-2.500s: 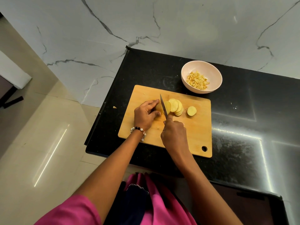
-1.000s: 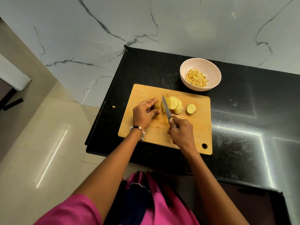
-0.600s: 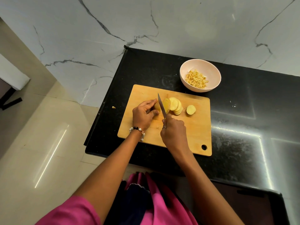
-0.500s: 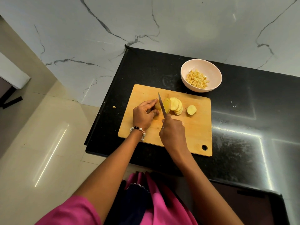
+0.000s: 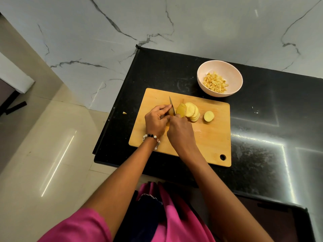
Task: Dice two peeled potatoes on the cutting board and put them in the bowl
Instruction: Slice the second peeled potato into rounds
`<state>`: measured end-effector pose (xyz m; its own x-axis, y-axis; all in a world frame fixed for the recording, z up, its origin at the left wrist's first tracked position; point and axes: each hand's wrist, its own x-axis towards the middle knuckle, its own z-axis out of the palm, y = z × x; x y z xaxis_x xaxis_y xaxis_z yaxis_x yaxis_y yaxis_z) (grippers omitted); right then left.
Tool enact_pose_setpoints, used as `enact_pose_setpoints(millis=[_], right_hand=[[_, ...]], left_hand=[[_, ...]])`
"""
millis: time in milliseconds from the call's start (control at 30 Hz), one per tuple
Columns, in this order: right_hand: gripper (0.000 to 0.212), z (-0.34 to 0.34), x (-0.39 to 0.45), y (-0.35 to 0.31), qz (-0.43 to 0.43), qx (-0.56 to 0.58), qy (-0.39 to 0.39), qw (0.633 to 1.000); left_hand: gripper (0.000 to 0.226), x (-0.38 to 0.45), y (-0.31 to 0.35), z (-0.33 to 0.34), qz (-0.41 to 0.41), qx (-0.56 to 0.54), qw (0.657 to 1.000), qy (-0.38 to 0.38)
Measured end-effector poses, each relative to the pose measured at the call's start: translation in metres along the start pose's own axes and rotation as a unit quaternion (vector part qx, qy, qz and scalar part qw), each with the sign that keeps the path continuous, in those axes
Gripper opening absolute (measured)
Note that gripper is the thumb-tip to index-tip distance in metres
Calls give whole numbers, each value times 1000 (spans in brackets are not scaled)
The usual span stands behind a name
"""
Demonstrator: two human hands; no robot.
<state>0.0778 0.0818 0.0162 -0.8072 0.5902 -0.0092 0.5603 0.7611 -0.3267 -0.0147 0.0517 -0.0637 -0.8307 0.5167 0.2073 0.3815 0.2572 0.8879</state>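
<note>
On the black bench (image 5: 262, 137), the cutting board (image 5: 209, 142) carries the second potato (image 5: 170, 111) — slicing stage, dicing to follow. Left hand (image 5: 155, 122) fingers pinch its stub; right hand (image 5: 180, 133) grips the knife (image 5: 172, 106). The bowl (image 5: 235, 74) holds dice already.

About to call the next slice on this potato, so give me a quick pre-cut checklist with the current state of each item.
1. Right hand grips knife: ok.
2. Left hand holds the potato end steady: ok.
3. Left fingertips clear of the blade: cannot tell, they sit right beside it.
4. Cut slices on the cutting board, clear of the blade: ok.
5. Bowl has room for more dice: ok.
6. Stray piece off the board: not ok.
</note>
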Motion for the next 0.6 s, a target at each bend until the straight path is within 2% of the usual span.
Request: enact_pose_setpoints(millis=[200, 400, 533, 600], right_hand=[[30, -4, -19, -3, 26, 7, -14, 1000], [31, 8, -2, -2, 8, 49, -8, 999], [32, 24, -39, 4, 23, 13, -17, 1000], [40, 34, -51, 7, 39, 3, -15, 999]], left_hand=[[41, -2, 3, -1, -23, -18, 1000, -2], [39, -1, 6, -4, -36, -37, 999, 2], [40, -1, 11, -4, -60, -43, 997, 6], [41, 0, 11, -4, -64, -38, 997, 0]])
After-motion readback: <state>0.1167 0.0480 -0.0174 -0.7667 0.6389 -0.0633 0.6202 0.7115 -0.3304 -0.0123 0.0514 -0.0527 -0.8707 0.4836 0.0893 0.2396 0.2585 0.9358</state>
